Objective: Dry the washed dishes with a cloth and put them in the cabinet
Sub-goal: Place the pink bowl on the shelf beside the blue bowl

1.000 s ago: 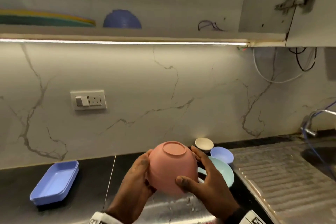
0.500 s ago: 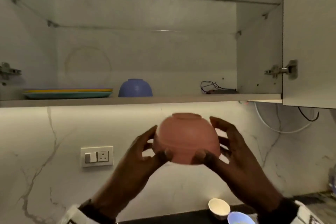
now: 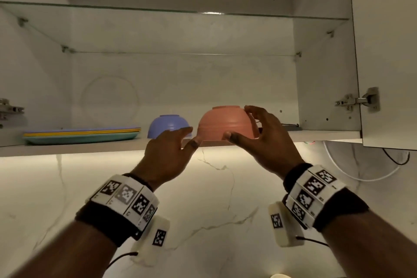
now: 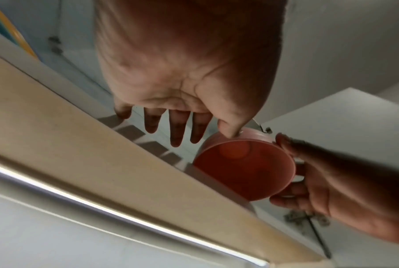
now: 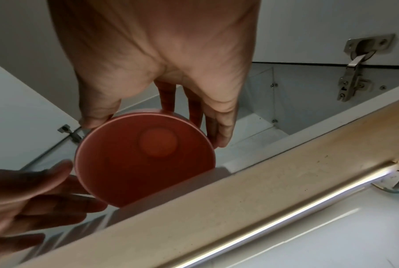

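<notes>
An upturned pink bowl sits at the front edge of the cabinet's bottom shelf, to the right of an upturned blue bowl. From below, the pink bowl overhangs the shelf's front edge, its hollow showing. My right hand grips it, thumb on the near rim and fingers round the far right side. My left hand has straight, spread fingers; only its thumb touches the pink bowl's left rim. No cloth is in view.
A stack of flat plates lies at the shelf's left. A glass shelf spans the cabinet above. The open door with its hinge stands to the right. Wires lie at the shelf's back right.
Both hands have lifted the pink bowl from in front of the wall up onto the shelf's edge. My left hand has let go its hold and straightened its fingers.
</notes>
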Motion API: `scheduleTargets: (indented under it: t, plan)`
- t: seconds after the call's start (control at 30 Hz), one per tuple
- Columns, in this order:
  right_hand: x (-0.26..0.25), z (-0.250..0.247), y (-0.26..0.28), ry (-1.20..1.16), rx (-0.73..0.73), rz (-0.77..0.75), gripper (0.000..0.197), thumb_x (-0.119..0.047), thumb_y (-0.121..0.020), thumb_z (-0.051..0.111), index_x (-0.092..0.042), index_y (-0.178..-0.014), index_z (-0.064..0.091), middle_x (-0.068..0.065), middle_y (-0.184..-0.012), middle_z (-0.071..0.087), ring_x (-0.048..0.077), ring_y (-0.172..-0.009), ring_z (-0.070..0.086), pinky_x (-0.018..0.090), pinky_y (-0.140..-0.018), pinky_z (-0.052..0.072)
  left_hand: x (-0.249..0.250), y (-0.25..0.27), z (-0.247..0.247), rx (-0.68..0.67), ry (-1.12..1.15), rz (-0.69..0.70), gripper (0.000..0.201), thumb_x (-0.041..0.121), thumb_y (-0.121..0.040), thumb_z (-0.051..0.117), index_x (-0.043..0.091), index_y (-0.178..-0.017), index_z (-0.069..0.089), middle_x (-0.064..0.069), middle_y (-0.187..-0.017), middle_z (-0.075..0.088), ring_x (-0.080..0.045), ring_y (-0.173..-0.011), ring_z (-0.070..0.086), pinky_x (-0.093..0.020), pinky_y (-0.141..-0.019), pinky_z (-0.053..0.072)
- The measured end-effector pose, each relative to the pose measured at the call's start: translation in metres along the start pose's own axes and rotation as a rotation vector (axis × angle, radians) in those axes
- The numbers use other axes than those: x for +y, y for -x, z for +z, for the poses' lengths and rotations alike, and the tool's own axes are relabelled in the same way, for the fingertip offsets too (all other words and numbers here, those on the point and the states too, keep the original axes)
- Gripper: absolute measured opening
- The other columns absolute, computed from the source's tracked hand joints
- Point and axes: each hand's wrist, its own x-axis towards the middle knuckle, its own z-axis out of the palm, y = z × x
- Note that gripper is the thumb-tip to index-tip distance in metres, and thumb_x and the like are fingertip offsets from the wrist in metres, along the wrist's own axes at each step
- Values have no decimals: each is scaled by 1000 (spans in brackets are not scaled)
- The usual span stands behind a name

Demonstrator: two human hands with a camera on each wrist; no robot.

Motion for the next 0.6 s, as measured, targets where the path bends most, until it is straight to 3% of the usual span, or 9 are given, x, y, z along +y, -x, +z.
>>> scheduleTargets:
  t: [0.1,0.2,0.27,0.37,0.47,0.53,0.6]
  plan:
    - [10,13,-15,97,-2,1,80,-64,-75,72,-25,-138,42,-3,-129,51,17,-118,47,45,-93,50,-19,-2,13,19,-252,27,61,59,-98,41,25,-148,42,1,-151,48,-25,-145,35,-51,-118,25]
    - [21,26,-32,155,-29,35,77,-65,-75,71,-20,-129,41,3,-123,56,22,-104,56,43,-84,53,-29,4,26,53,-407,117,66,54,-95,53,21,-150,38,-1,-154,44,-27,-148,30,-53,-121,20]
    - [26,36,-44,219,-70,55,72,-64,-75,71,-18,-123,42,4,-116,59,24,-96,59,43,-79,55,-33,7,32,107,-430,144,67,47,-90,65,17,-147,44,-6,-149,50,-32,-145,36,-57,-119,23]
    - [27,49,-58,416,-82,59,62,-60,-80,67,-18,-123,51,9,-115,56,29,-101,58,46,-85,53,-38,6,39,184,-484,177,69,41,-81,76,12,-139,53,-12,-138,59,-38,-136,48,-61,-111,32]
    - [22,61,-66,446,-8,47,41,-43,-88,60,-22,-124,58,9,-115,54,31,-104,58,44,-85,53,-41,6,43,213,-498,184,72,40,-77,79,10,-137,54,-14,-138,59,-39,-133,51,-62,-109,34]
    - [19,71,-68,453,-17,38,30,-37,-94,51,-23,-117,64,7,-110,57,30,-102,58,42,-84,53,-43,6,45,230,-508,201,73,39,-74,82,9,-136,55,-15,-137,60,-40,-132,52,-63,-108,35]
    - [17,78,-67,562,-111,63,34,-39,-97,38,-21,-102,67,6,-99,57,29,-97,57,40,-82,50,-45,6,46,236,-519,216,75,39,-73,83,8,-136,55,-16,-137,60,-41,-132,52,-64,-107,35]
